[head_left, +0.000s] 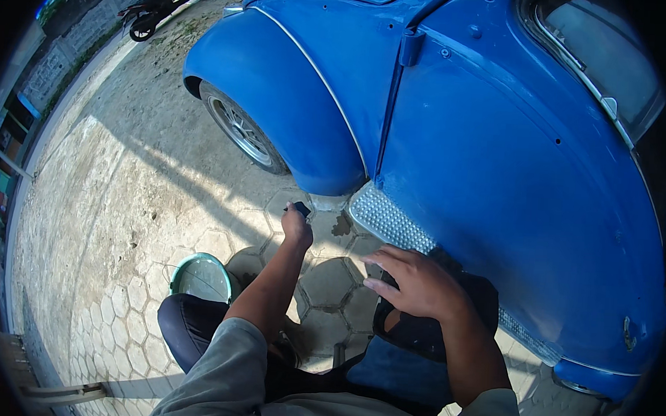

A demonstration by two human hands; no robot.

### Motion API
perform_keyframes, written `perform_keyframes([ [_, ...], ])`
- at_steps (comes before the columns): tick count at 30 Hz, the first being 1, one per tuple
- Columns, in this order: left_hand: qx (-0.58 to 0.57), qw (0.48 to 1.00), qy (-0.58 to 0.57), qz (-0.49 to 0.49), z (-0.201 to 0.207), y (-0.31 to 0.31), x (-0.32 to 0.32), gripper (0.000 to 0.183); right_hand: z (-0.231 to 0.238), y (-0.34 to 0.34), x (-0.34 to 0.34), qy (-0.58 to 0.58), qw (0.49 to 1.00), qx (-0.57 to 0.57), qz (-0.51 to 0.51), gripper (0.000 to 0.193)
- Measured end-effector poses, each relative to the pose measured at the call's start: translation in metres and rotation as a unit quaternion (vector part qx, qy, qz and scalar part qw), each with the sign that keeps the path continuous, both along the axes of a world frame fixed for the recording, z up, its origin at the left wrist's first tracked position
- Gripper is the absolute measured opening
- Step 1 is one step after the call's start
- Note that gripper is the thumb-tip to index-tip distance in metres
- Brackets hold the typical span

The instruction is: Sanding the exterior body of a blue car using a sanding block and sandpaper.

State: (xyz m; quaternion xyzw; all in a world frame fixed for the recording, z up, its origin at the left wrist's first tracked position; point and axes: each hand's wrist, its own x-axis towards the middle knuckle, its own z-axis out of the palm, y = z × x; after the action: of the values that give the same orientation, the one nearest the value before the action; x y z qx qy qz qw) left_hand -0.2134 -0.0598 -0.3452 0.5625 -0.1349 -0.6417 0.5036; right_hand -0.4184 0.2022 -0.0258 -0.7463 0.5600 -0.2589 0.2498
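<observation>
A blue rounded car [464, 154] fills the right side, with its front fender [279, 92] and door panel facing me. Low beside the fender's lower end, my left hand [296, 227] is closed round a small dark block whose kind I cannot make out. My right hand [421, 282] hovers over my knee near the silver tread-plate running board [392, 220]. Its fingers are stretched and apart, holding nothing. Close to my left knee stands a green-rimmed bucket [202, 256] that seems to hold liquid.
The wheel [241, 128] sits under the fender. Hexagonal paving [325, 283] lies beneath me and meets bare dirt [124, 174] to the left. At the far upper left a black motorcycle [159, 7] is parked by a grey wall [78, 40].
</observation>
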Motion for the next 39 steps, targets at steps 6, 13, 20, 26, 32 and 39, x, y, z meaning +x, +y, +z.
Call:
perform_keyframes([
  [6, -0.114, 0.986, -0.076, 0.098, 0.052, -0.077, -0.096, 0.077, 0.009, 0.005, -0.029, 0.017, 0.985, 0.167, -0.046, 0.049],
  [13, 0.033, 0.982, 0.077, 0.168, 0.020, -0.130, -0.078, 0.102, 0.001, -0.015, -0.040, 0.032, 0.981, 0.184, -0.051, 0.053],
  [20, -0.034, 0.990, -0.040, 0.132, 0.116, -0.095, -0.124, 0.101, -0.004, -0.023, -0.056, 0.054, 0.975, 0.206, -0.064, 0.057],
  [26, -0.001, 0.988, 0.064, 0.144, 0.002, -0.115, -0.087, 0.093, -0.011, -0.039, -0.041, 0.034, 0.972, 0.230, -0.039, 0.059],
  [32, -0.011, 0.994, 0.010, 0.113, 0.131, -0.094, -0.114, 0.091, -0.009, -0.044, -0.035, 0.072, 0.963, 0.256, -0.051, 0.059],
  [39, 0.002, 0.983, 0.124, 0.137, -0.045, -0.121, -0.084, 0.092, -0.019, -0.071, -0.009, 0.066, 0.968, 0.244, -0.012, 0.059],
])
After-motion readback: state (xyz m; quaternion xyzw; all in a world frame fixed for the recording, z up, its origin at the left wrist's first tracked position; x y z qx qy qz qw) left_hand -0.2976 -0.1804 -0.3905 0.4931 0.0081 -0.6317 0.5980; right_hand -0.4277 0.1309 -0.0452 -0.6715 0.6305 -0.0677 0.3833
